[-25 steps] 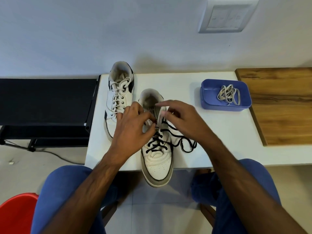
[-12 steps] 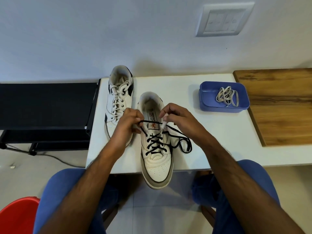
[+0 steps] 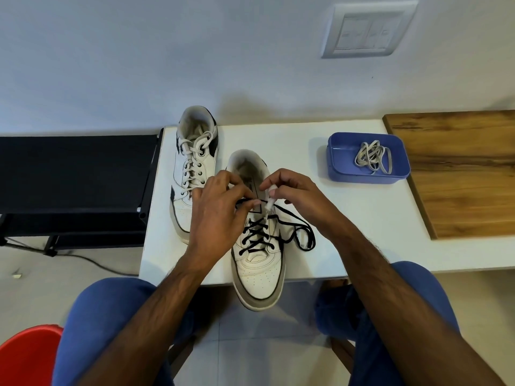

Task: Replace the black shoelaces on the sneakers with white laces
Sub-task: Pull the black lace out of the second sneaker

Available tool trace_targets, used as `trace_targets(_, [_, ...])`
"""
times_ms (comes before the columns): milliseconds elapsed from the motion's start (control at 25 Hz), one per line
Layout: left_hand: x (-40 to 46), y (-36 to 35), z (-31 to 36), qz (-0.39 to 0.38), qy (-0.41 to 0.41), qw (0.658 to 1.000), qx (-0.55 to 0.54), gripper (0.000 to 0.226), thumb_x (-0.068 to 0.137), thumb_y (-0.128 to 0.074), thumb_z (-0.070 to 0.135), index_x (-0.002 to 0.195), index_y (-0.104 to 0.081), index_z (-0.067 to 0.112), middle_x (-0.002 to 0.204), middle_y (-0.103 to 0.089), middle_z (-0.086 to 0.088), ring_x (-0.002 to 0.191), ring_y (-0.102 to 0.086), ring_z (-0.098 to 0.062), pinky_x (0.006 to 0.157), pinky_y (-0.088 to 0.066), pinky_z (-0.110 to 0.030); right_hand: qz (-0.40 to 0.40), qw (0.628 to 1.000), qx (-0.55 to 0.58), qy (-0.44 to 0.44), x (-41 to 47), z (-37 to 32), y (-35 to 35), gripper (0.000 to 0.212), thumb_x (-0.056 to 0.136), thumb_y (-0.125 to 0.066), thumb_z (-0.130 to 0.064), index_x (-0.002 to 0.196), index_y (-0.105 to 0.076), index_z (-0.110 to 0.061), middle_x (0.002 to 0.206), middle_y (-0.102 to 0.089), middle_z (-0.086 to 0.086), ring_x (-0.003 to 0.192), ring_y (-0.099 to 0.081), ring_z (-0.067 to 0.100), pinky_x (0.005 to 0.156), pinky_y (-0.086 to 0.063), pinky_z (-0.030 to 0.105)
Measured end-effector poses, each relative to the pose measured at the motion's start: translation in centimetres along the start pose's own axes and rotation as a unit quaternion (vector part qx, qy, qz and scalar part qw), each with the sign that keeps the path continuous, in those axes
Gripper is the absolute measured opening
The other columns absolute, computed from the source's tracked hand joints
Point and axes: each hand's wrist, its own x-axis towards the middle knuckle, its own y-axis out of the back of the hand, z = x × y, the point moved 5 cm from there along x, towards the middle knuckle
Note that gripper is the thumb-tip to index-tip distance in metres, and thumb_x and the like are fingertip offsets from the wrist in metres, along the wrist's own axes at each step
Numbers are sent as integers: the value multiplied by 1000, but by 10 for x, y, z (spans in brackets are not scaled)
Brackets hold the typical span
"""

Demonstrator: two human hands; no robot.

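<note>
In the head view, a white counter (image 3: 362, 232) runs along the wall, and on it, toward six o'clock, lies a white sneaker (image 3: 257, 263) whose toe overhangs the near edge; a black lace (image 3: 255, 235) crosses its lower eyelets, and a loose run of that lace loops off onto the counter at the shoe's three o'clock. The left hand (image 3: 217, 215) hovers over the sneaker's upper eyelets, its grip pinched on a strand of the black lace that stretches across the tongue. The right hand (image 3: 298, 199) sits just beside it at three o'clock, its grip clamped on the shoe's right eyelet flap, where a bit of white shows between thumb and fingers. At ten o'clock from this shoe stands the second sneaker (image 3: 193, 168), already threaded with a white lace (image 3: 192, 162), its heel toward the wall. Well apart at two o'clock rests a blue tray (image 3: 340, 168) holding a loosely coiled white lace (image 3: 373, 157). Beside the tray at three o'clock lies a wooden board (image 3: 459, 168). A black rack (image 3: 75, 174) adjoins the counter at nine o'clock, a switch plate (image 3: 367, 29) is on the wall at one o'clock, and a red chair (image 3: 25, 358) shows at seven o'clock.
</note>
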Motion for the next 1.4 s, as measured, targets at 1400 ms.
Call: trace_targets(1400, [11, 30, -8, -1, 151, 883, -444, 6, 103, -47, 17, 102, -46, 11, 70, -63, 4, 57, -50, -14, 56, -40, -26, 14, 1000, -7, -8, 0, 1, -2, 19, 91, -57, -5, 90, -69, -20, 95, -74, 8, 87, -61, 4, 85, -45, 30])
